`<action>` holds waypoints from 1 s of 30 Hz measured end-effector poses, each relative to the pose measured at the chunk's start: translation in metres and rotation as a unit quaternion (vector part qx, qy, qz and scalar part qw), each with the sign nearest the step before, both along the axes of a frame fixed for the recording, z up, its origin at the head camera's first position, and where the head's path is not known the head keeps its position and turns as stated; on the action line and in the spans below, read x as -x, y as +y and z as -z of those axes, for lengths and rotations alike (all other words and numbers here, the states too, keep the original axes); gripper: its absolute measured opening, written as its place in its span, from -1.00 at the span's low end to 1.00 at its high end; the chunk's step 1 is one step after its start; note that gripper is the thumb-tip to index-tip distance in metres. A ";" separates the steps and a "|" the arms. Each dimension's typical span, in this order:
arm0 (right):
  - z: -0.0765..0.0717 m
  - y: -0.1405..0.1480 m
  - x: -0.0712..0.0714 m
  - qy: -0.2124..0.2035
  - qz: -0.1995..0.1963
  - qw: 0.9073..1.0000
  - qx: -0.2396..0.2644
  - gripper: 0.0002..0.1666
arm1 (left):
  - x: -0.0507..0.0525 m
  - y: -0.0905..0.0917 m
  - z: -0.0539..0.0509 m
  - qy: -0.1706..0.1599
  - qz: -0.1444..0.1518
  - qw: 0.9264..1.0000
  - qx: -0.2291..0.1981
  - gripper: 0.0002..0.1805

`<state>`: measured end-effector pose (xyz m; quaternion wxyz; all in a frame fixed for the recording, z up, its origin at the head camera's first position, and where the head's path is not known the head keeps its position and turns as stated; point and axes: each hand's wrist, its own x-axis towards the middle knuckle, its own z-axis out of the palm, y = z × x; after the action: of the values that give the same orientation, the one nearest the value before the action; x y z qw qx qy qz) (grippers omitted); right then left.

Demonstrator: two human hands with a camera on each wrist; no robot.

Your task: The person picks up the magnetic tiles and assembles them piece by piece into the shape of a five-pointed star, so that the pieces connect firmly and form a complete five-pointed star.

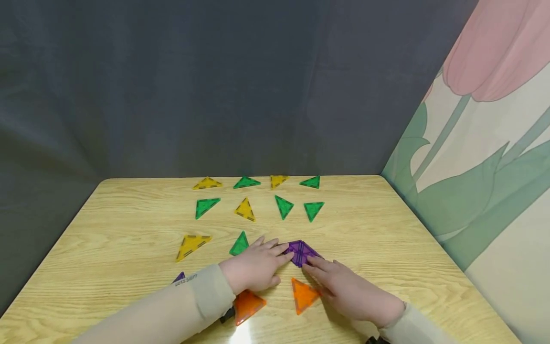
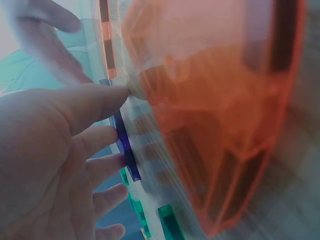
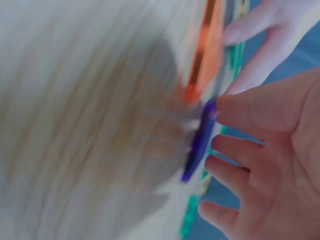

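Two purple triangular magnetic tiles [image 1: 301, 252] lie flat on the table, edge against edge. My left hand [image 1: 258, 265] reaches them from the left with spread fingers, fingertips at their left side. From the right, my right hand [image 1: 350, 291] touches their near right side with its fingertips; in the right wrist view its thumb is against the purple edge [image 3: 200, 140]. One orange triangular tile [image 1: 304, 296] lies between the hands, partly beside the right one. Another orange tile [image 1: 248, 307] is under my left wrist and looms large in the left wrist view.
Beyond the hands, green triangular tiles [image 1: 284, 207] and yellow ones [image 1: 245, 209] lie spread in rows towards the table's far edge. A further purple tile [image 1: 179, 276] is mostly covered by my left sleeve. A dark curtain [image 1: 240, 95] hangs behind the wooden table [image 1: 374, 215].
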<state>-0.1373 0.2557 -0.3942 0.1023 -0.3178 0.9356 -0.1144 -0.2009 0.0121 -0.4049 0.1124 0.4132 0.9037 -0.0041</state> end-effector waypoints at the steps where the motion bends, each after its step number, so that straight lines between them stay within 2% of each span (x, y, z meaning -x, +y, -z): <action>1: -0.002 -0.001 -0.006 0.001 -0.005 1.000 -0.007 -0.36 | 0.000 0.000 0.000 0.001 -0.001 1.000 0.000 -0.28; 4: -0.007 -0.003 -0.023 -0.013 -0.030 0.999 -0.019 -0.33 | -0.002 0.000 -0.002 0.001 -0.005 1.000 -0.002 -0.29; 8: -0.004 -0.004 -0.038 -0.046 -0.052 0.997 -0.043 0.04 | -0.002 -0.001 -0.004 -0.004 -0.010 1.000 -0.005 -0.29; 10: -0.002 -0.002 -0.041 -0.048 -0.039 0.996 -0.060 0.11 | -0.003 -0.001 -0.004 -0.005 -0.011 1.000 -0.003 -0.29; 12: 0.000 0.002 -0.044 -0.027 -0.013 0.996 -0.079 0.16 | -0.004 -0.001 -0.004 -0.002 -0.011 1.000 -0.003 -0.30; 15: 0.002 0.010 -0.043 0.003 0.033 0.995 -0.095 -0.17 | -0.007 0.000 -0.003 0.016 -0.008 1.000 0.000 -0.32; 17: 0.005 0.013 -0.041 0.027 0.050 0.994 -0.098 -0.32 | -0.010 0.001 -0.003 0.028 -0.006 1.000 0.000 -0.32; 20: 0.009 0.013 -0.037 0.047 0.065 0.993 -0.084 -0.36 | -0.015 0.002 -0.003 0.042 -0.004 0.999 -0.002 -0.32; 24: 0.010 0.005 -0.029 0.045 0.089 0.994 -0.053 -0.42 | -0.019 0.005 -0.002 0.045 0.007 0.999 -0.009 -0.33; 30: 0.008 -0.006 -0.019 0.026 0.107 0.993 -0.046 -0.43 | -0.024 -0.003 -0.004 0.009 0.013 1.000 -0.017 -0.31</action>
<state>-0.1179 0.2498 -0.4021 0.0792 -0.2139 0.9709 -0.0733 -0.1771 0.0095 -0.4012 0.0972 0.4268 0.8991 0.0060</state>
